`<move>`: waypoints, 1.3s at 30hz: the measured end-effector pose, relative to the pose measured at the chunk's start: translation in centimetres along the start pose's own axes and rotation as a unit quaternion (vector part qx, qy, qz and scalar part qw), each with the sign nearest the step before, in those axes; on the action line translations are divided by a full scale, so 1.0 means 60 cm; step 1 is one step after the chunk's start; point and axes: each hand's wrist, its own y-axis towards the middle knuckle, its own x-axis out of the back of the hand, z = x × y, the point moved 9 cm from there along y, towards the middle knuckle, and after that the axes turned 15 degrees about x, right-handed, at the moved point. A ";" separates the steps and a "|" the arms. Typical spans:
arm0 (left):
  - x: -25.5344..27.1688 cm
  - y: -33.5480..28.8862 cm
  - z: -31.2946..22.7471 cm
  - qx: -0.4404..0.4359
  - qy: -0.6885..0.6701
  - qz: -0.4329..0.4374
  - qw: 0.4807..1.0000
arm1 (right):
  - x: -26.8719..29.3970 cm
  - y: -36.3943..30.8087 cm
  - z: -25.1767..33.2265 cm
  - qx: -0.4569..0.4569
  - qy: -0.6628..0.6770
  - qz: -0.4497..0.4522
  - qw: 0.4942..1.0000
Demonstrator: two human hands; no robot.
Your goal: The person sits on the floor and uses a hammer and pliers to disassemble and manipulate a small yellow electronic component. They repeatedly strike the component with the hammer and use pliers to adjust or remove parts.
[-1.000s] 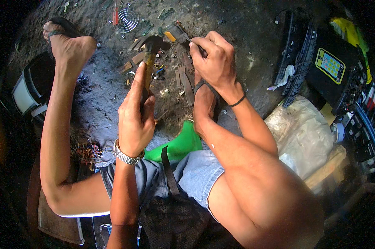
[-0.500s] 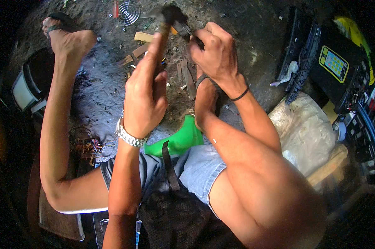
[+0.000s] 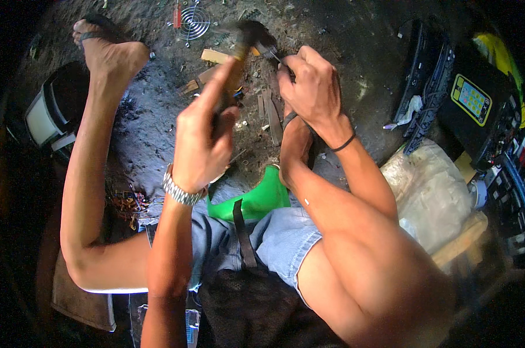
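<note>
My left hand [image 3: 203,139], with a metal watch [image 3: 182,187] at its wrist, is wrapped round the handle of a hammer [image 3: 237,65]. The dark hammer head [image 3: 253,35] is blurred, low over the ground and just left of my right hand. My right hand [image 3: 311,87], a black band [image 3: 345,141] on its wrist, is closed with the fingers pinched on a thin dark metal piece [image 3: 272,54]. That piece points toward the hammer head, and its exact kind is hidden by the fingers and the blur. My sandalled right foot [image 3: 297,136] is below my right hand.
A round wire fan guard [image 3: 194,23] and wood scraps [image 3: 215,56] lie on the dirt ground. Green plastic [image 3: 253,200] shows between my legs. Black keyboards [image 3: 410,69], a clear plastic bag [image 3: 428,191] and a dark case [image 3: 471,98] are at right, a wire tangle [image 3: 126,203] at left.
The whole view has shifted slightly, so the ground things appear lower and further right. The hammer head stays close to the metal piece, and both hands keep their grips.
</note>
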 end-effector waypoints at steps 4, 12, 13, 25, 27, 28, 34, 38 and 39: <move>0.040 -0.001 -0.012 0.099 -0.150 -0.073 0.981 | 0.006 -0.003 -0.009 -0.029 0.015 -0.021 0.999; -0.032 -0.019 0.021 0.005 0.009 0.022 1.000 | 0.006 -0.021 -0.003 -0.033 0.017 -0.014 0.999; -0.027 -0.020 0.022 0.000 0.008 0.006 1.000 | 0.009 -0.027 0.002 -0.039 0.025 -0.019 0.999; -0.046 -0.021 0.014 0.034 0.158 0.003 0.987 | 0.063 -0.074 0.000 -0.100 0.013 -0.137 0.985; -0.048 -0.032 0.016 0.035 0.162 -0.012 0.986 | 0.086 -0.101 -0.022 -0.148 0.052 -0.212 0.965; -0.052 -0.032 0.021 0.032 0.145 -0.016 0.989 | 0.080 -0.108 -0.024 -0.136 0.041 -0.212 0.967; -0.049 -0.023 0.019 0.015 0.041 0.006 0.999 | 0.044 -0.089 0.004 -0.101 0.055 -0.195 0.974; -0.036 -0.027 0.016 0.028 -0.030 -0.022 0.999 | 0.037 -0.069 0.002 -0.090 0.073 -0.172 0.978; -0.032 -0.031 0.018 0.026 -0.033 -0.041 0.998 | 0.038 -0.068 -0.001 -0.088 0.077 -0.171 0.978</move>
